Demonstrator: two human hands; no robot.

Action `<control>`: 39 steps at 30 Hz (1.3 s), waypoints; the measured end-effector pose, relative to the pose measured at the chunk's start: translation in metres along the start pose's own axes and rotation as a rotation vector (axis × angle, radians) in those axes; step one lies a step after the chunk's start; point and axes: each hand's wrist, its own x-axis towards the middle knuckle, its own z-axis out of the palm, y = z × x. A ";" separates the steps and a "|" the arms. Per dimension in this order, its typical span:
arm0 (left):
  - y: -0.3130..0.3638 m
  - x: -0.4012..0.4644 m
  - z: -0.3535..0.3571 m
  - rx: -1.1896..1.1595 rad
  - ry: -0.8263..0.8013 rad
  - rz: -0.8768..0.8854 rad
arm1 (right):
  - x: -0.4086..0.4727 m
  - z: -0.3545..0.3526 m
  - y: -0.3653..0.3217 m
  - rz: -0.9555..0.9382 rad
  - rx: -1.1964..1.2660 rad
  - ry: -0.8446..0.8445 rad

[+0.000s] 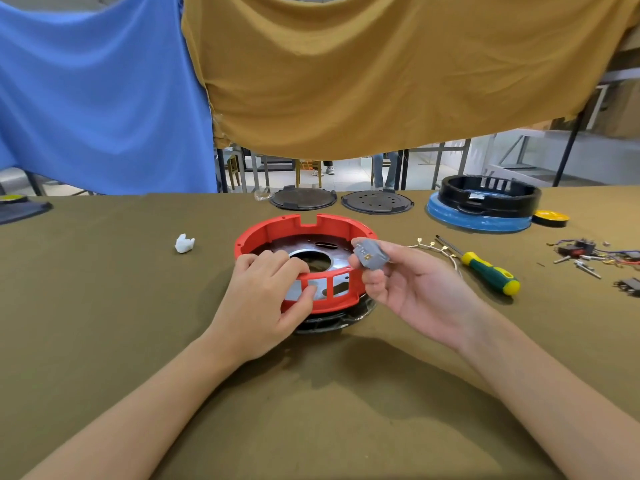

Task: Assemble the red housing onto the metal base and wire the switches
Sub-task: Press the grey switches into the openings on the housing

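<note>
The red housing (304, 233) sat in the middle of the table (104, 306), on top of a shiny metal base (311, 254) with a big round hole in it; a dark rim (332, 322) stuck out below the red ring. Nothing loose lay inside the ring. The left hand (266, 289) gripped the near wall of the red housing, fingers curled over the top edge and the thumb pressed on the windows in the wall (I counted three windows showing). The right hand (415, 292) held one small grey switch (372, 256) up beside the ring, pinched between the thumb and fingertips.

Far back stood a black ring (488, 195) on a blue base (478, 220); what lay inside it I could not tell. Two dark round plates (303, 199) lay side by side behind the red housing; one screwdriver (485, 268) with a green and yellow handle lay to the right, near some thin wires (433, 245); a small heap of switches and wires (595, 254) lay farther right; one white crumpled scrap (184, 243) lay to the left.
</note>
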 end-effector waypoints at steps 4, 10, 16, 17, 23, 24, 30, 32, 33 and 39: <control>0.000 0.000 0.000 -0.005 -0.010 -0.009 | 0.000 0.004 0.003 0.014 -0.068 0.004; -0.001 -0.001 -0.001 -0.010 -0.004 -0.008 | -0.005 0.001 0.002 -0.074 -0.230 0.007; 0.000 -0.001 0.000 -0.005 -0.001 -0.004 | -0.013 0.007 0.003 -0.399 -0.802 0.074; 0.000 -0.001 0.000 -0.005 -0.002 -0.001 | -0.013 0.007 0.003 -0.392 -0.800 0.087; -0.002 0.000 0.001 -0.019 -0.006 0.000 | -0.013 0.003 0.003 -0.143 -0.809 0.090; -0.002 0.000 0.000 -0.022 -0.006 0.000 | -0.012 0.003 0.004 -0.159 -0.837 0.103; -0.001 0.000 0.002 -0.033 0.002 -0.005 | -0.012 0.006 0.015 -0.275 -1.099 0.127; 0.000 0.000 0.002 -0.054 -0.002 0.008 | -0.012 0.007 0.016 -0.315 -1.114 0.126; 0.001 0.000 0.002 -0.064 -0.004 0.014 | -0.011 0.008 0.017 -0.337 -1.120 0.126; 0.008 0.000 0.002 -0.069 -0.020 0.008 | -0.012 0.015 0.024 -0.475 -1.252 0.153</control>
